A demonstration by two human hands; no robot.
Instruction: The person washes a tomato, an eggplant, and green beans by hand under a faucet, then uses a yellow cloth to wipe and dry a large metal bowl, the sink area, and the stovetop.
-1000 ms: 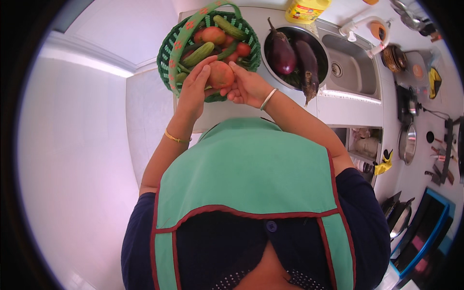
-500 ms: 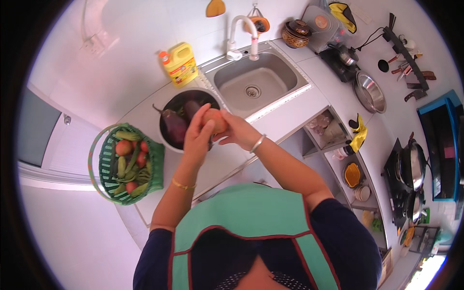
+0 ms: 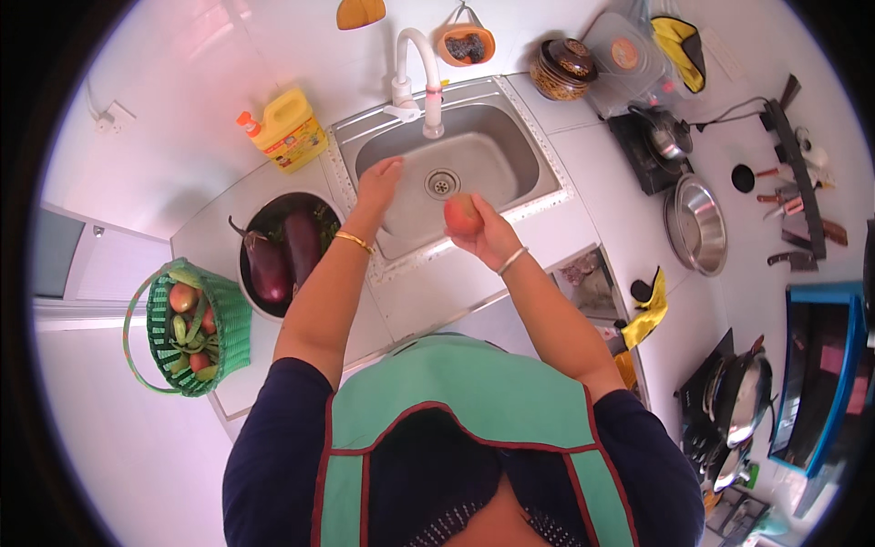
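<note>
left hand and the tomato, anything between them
No, in the head view the stretch between the left hand and the tomato, held in the right hand, is bare; only the sink basin shows behind it.

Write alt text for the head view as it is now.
A person's right hand holds a red tomato at the near edge of a steel sink, while the left hand hovers at its left side, palm hidden. To the left are a yellow jug, a bowl holding two purple eggplants, and a green basket of mixed vegetables.
</note>
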